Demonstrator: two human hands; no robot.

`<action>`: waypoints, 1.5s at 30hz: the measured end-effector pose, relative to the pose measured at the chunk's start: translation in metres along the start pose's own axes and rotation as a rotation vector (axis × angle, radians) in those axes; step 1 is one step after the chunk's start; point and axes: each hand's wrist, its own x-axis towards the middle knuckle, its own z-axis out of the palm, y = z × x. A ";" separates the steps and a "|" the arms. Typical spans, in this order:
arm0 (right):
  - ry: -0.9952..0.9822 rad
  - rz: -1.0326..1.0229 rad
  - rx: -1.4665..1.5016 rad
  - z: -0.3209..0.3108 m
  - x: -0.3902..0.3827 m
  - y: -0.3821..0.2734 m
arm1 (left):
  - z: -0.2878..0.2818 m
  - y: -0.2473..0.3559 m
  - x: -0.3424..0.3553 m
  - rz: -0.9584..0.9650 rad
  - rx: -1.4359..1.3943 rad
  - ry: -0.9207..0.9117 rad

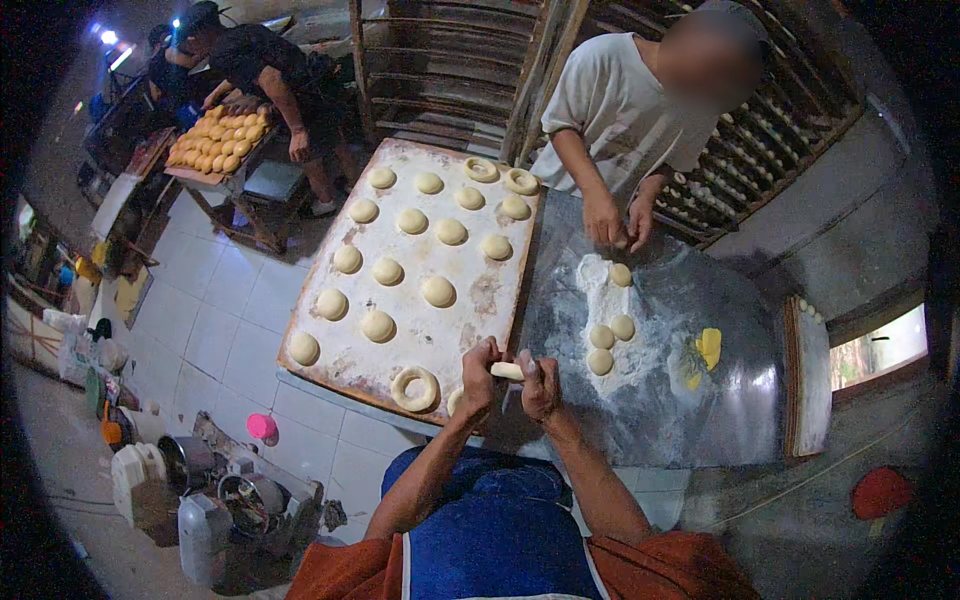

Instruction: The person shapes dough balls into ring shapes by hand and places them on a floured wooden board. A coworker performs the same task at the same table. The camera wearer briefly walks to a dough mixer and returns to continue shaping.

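Observation:
My left hand (480, 380) and my right hand (541, 387) are closed on a pale piece of dough (508, 371), held between them at the board's near right corner. Most of that dough is hidden by my fingers, so its full shape does not show. Beside my left hand, a dough ring (414, 389) lies on the floured wooden board (345, 375). A second ring (455, 402) is partly covered by my left hand and wrist. Round dough balls (387, 271) sit in rows on the board, with two more rings (481, 170) at its far right corner.
Right of the board, a dark metal table (740, 410) carries flour, several dough balls (601, 361) and a yellow lump (708, 345). Across it stands a co-worker (620, 110), hands low over the flour. Racks (450, 60) rise behind. Jugs (205, 530) stand on the floor at left.

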 end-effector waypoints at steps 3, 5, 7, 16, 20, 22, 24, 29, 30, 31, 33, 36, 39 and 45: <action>-0.255 0.146 -0.010 -0.005 0.010 -0.016 | -0.008 0.020 -0.007 0.318 0.841 -0.089; -0.399 0.191 0.109 0.002 0.018 -0.026 | -0.025 0.004 -0.006 -0.059 0.381 0.116; -0.308 0.267 0.189 0.012 0.008 -0.024 | -0.042 0.000 -0.007 -0.496 -0.585 0.229; -0.301 0.258 0.241 0.021 0.024 -0.006 | -0.049 0.041 0.018 -0.027 0.797 0.169; -0.062 0.456 0.000 0.025 0.016 0.000 | -0.053 0.035 0.042 -0.093 1.257 0.117; -0.106 0.472 -0.191 0.006 -0.004 0.016 | -0.077 0.028 0.037 0.057 1.367 0.049; -0.043 0.488 -0.199 -0.031 -0.025 0.040 | -0.068 0.048 0.036 0.023 1.244 -0.020; 0.182 0.565 -0.471 -0.097 -0.041 0.103 | -0.064 0.036 0.028 0.064 1.109 -0.067; 0.201 0.587 -0.476 -0.101 -0.045 0.117 | -0.046 0.048 0.029 0.045 1.093 -0.024; 0.158 0.600 -0.491 -0.101 -0.044 0.123 | -0.036 0.052 0.027 0.124 1.156 0.025; 0.038 0.636 -0.552 -0.106 -0.038 0.131 | -0.020 0.052 0.028 0.293 1.284 0.122; 0.056 0.613 -0.323 -0.106 -0.029 0.130 | 0.020 0.025 0.021 0.277 1.117 0.072; 0.080 0.689 0.168 -0.111 -0.026 0.139 | 0.086 0.001 0.011 0.037 0.799 -0.170; 0.103 0.569 0.521 -0.144 -0.024 0.149 | 0.148 -0.046 0.025 -0.389 0.435 -0.302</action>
